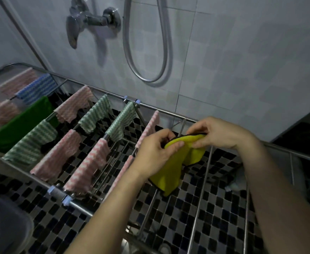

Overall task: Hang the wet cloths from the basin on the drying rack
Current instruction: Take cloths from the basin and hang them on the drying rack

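From the head camera we look down on a metal drying rack (203, 183) standing against a pale tiled wall (242, 61), its rods running from the far rail toward us. Both our hands hold a yellow cloth (170, 173) over the right part of the rack, just right of the last pink striped cloth (151, 125) and above bare rods. Our left hand (154, 153) pinches the left end of the cloth's top edge between thumb and curled fingers. Our right hand (216, 132) pinches the right end the same way, fingers bent and close together. That top edge, trimmed in a dark border, lies roughly left to right between the hands and rises a little toward the right. Below it the cloth hangs in loose folds, its long axis pointing down and slightly left, with its lowest corner aimed at the black and grey mosaic floor (178, 226). We cannot tell whether the cloth touches a rod. To the left, other pink and green striped cloths (95, 114) are draped over the rods, and further left hang a blue striped cloth (38, 88) and a plain dark green cloth (22, 123). A metal basin (7, 228) sits at the lower left. On the wall are a tap (88, 19) and a looped shower hose (146, 77).
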The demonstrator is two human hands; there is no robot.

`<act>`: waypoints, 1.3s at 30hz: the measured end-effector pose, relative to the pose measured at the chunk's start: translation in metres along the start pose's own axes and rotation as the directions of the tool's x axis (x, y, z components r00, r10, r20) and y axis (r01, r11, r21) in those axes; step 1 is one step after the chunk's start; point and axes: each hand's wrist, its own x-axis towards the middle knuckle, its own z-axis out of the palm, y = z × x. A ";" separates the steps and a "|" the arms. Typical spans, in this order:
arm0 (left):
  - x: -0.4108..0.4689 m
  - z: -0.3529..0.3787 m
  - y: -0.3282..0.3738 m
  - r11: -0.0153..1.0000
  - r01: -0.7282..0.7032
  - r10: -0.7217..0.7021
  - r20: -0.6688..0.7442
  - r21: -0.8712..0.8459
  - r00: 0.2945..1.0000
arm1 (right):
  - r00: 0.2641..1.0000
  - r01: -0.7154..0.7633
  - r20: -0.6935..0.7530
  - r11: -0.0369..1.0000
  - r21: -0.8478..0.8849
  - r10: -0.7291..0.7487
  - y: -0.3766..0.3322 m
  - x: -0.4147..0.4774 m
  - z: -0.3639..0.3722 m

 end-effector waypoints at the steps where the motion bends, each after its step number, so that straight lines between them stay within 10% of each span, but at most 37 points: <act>1: -0.002 -0.001 0.001 0.999 0.001 -0.002 0.022 0.036 1.000 | 0.998 -0.050 -0.029 0.994 -0.092 0.048 0.001 -0.001 0.001; 6: -0.025 -0.010 0.010 0.983 0.015 -0.047 0.175 0.183 0.984 | 0.971 -0.191 -0.196 0.944 -0.268 0.140 0.008 -0.015 0.008; 9: -0.042 -0.018 0.011 0.976 0.097 -0.140 0.220 0.196 0.965 | 0.964 -0.089 -0.245 0.994 0.068 0.103 0.012 -0.023 0.013; 12: -0.059 -0.023 0.014 0.971 0.227 -0.239 0.267 0.076 0.934 | 0.980 0.030 -0.181 0.832 0.555 0.086 0.008 -0.029 0.020; 17: -0.071 -0.045 0.007 0.902 0.407 -0.430 0.355 0.141 0.830 | 0.990 0.040 -0.132 0.778 0.628 0.056 -0.001 -0.030 0.030; 23: -0.107 -0.095 -0.003 0.729 0.412 -0.368 0.195 -0.546 0.909 | 0.984 0.167 -0.171 0.587 0.792 -0.049 -0.034 -0.060 0.047; 27: -0.106 -0.111 0.004 0.688 0.270 -0.327 0.044 -0.674 0.944 | 0.984 0.176 -0.160 0.386 0.905 -0.074 -0.043 -0.087 0.062; 32: -0.104 -0.104 0.024 0.764 0.216 -0.311 -0.054 -0.608 0.949 | 0.993 0.101 -0.088 0.187 0.977 -0.075 -0.032 -0.114 0.097; 39: -0.067 -0.046 -0.056 0.921 0.373 -0.363 -0.102 0.111 0.926 | 0.859 -0.070 -0.042 0.200 0.977 0.511 0.025 -0.078 0.173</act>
